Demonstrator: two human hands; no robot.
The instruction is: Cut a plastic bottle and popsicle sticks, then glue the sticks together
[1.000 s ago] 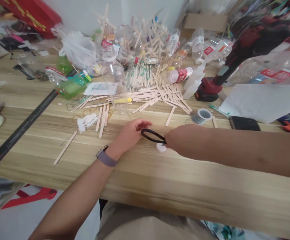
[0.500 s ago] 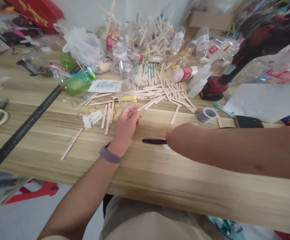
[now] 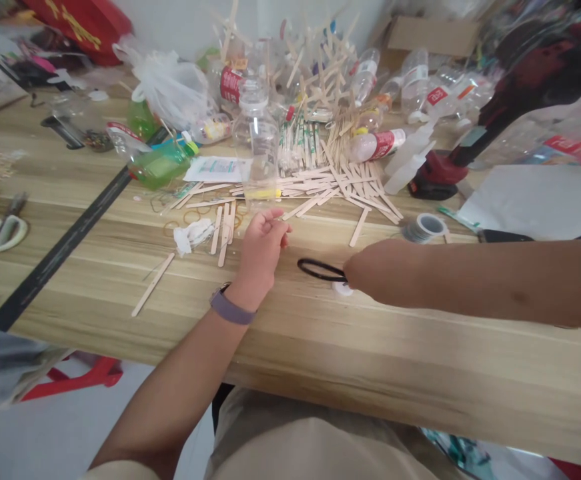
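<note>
My left hand (image 3: pixel 263 243), with a watch on a purple strap (image 3: pixel 233 307), is over the table just in front of a clear plastic bottle (image 3: pixel 264 143). Its fingers curl toward the thumb; anything between them is too small to make out. My right hand (image 3: pixel 373 263) is closed around a thing with a thin black loop (image 3: pixel 320 269) sticking out to the left. The rest of that thing is hidden in the hand, so I cannot tell its kind. A white bottle cap (image 3: pixel 343 288) lies beneath the loop.
Wooden craft sticks (image 3: pixel 320 187) lie heaped behind the hands. A wire spool (image 3: pixel 424 228) stands beyond the right forearm. Crumpled white tissue (image 3: pixel 193 235), a black strip (image 3: pixel 65 250), scissors (image 3: pixel 7 230), a green bottle (image 3: pixel 163 163) and a red-black power tool (image 3: pixel 435 175) are around.
My right hand has turned slightly, and the black piece now shows as an open loop instead of a thin bar. The whole view has shifted a little; my left hand keeps its curled pose.
</note>
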